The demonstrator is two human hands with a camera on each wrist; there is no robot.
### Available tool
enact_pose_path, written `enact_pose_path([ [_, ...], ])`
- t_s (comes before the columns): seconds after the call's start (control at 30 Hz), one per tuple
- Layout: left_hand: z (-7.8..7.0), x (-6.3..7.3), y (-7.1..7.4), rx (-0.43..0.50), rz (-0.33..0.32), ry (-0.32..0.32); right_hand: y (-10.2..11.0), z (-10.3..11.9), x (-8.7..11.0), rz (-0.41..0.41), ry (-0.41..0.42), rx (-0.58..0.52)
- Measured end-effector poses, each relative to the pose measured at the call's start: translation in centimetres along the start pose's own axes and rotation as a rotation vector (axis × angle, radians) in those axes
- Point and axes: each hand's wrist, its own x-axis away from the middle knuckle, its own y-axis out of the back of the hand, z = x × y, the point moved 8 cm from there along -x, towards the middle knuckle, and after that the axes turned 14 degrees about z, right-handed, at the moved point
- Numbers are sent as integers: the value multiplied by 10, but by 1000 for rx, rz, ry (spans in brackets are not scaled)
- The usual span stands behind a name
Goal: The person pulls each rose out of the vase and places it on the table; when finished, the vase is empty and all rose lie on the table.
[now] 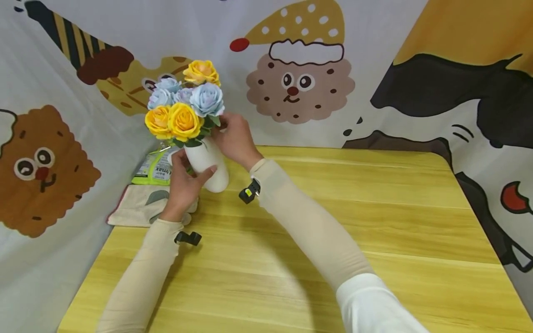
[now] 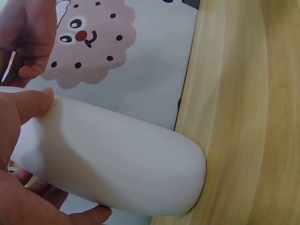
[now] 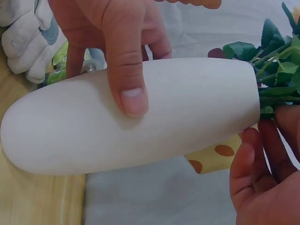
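A white vase (image 1: 211, 173) stands on the wooden table, holding yellow roses (image 1: 186, 121) and pale blue roses (image 1: 207, 99). My left hand (image 1: 186, 185) grips the side of the vase, thumb across the front and fingers round the back. At the vase's mouth, my right hand (image 1: 236, 139) has its fingers curled at the rose stems, just under the blooms on the right. Green leaves and stems (image 3: 276, 89) come out of the rim in the right wrist view. Fingertips of the right hand (image 3: 269, 183) are right beside the rim there.
Left of the vase lie pale work gloves (image 1: 137, 206) with grey patches. Behind them is a green printed package (image 1: 154, 166). Cloth with cartoon figures hangs behind the table (image 1: 333, 222) and along its left side.
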Motion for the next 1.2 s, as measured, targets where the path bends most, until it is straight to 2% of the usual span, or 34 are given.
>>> enact_pose_path([
  [0.17, 1, -1, 0, 11, 5, -3, 4, 0, 3, -44, -9, -35],
  [0.4, -2, 0, -1, -3, 6, -3, 13, 6, 3, -164, 37, -81],
  [0.6, -1, 1, 1, -23, -13, 0, 6, 5, 1, -101, -36, -181],
  [0.8, 1, 1, 2, -16, -19, -3, 1, 3, 1, -63, -93, -209],
  [0.9, 2, 1, 2, -13, -24, -8, 3, 3, 0, -81, -83, -225],
  [1.07, 1, 2, 2, -5, -25, -10, 11, 7, -1, -137, -22, -243],
  [1.2, 0, 1, 1, 2, -21, -9, 19, 12, 1, -182, 39, -344],
])
